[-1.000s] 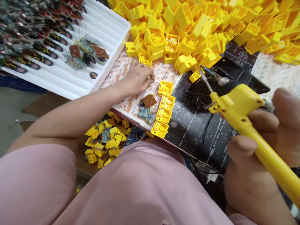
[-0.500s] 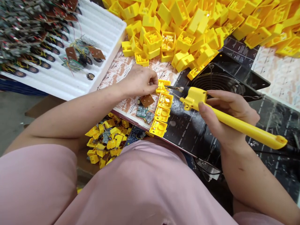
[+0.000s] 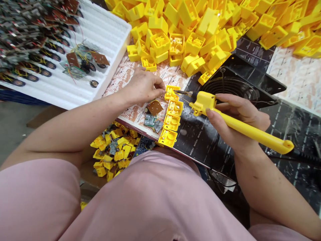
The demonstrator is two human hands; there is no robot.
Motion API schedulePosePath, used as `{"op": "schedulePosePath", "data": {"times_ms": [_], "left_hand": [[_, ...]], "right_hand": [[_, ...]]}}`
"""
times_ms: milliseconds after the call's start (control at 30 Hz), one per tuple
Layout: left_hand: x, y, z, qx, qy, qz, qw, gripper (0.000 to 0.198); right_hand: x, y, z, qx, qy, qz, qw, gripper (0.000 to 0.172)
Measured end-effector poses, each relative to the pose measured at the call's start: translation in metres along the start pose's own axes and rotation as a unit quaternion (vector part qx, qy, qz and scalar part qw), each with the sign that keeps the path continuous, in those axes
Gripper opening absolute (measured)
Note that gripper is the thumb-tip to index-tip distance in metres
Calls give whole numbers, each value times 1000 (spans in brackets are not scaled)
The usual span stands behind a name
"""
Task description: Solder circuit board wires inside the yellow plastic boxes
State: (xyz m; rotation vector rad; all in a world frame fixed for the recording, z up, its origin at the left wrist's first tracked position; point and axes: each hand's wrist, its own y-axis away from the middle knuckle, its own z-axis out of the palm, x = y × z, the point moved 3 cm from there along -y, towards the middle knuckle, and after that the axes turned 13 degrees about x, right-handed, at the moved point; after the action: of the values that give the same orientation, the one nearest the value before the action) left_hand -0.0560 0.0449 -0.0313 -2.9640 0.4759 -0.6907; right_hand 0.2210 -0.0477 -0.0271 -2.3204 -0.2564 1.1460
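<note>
Hot-tool work at the farthest yellow case (image 3: 169, 97) of a row of four, set along the edge between patterned paper and black bench covering (image 3: 200, 137). The three nearer cases (image 3: 173, 122) lie open side by side; loose circuit boards (image 3: 150, 120) lie just to their left. The tip (image 3: 179, 92) of the yellow soldering iron (image 3: 250, 130) reaches over the farthest case; whether it touches metal inside cannot be told. Principal hazards, as judged: the tip, if it drifts onto the wall, could melt the plastic; a slip leftward could burn the left fingers, which lie close by; and the case, apparently light, could shift under pressure if poorly steadied. The left hand (image 3: 144, 87) has thumb and index finger drawn nearly together at the case's left side; whether they pinch a fine wire or merely touch the rim cannot be discerned. The right hand (image 3: 238, 117) is closed round the soldering iron, thumb on the near side and fingers curled about the far side, with its handle extending beyond the grip.
</note>
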Motion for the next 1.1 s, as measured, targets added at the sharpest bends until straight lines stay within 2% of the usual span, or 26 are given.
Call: {"op": "schedulePosePath", "data": {"times_ms": [100,400,600,733,967,1100], "left_hand": [[1,1,0,-7,0,2,1000,29],[6,3,0,-24,52,-36,998,28],[14,0,0,-4,8,-9,1000,23],[19,0,2,-11,3,-7,1000,21],[17,0,5,-21,-25,-18,999,24],[20,1,7,-29,-48,-13,998,24]], "right_hand": [[-2,-1,0,17,16,-32,999,36],[0,-1,0,17,5,-41,999,38],[-5,-2,1,6,0,-58,998,35],[-12,-4,1,20,0,-70,997,31],[-13,-6,4,6,8,-94,996,32],[-17,-11,5,26,-14,-114,993,21]]}}
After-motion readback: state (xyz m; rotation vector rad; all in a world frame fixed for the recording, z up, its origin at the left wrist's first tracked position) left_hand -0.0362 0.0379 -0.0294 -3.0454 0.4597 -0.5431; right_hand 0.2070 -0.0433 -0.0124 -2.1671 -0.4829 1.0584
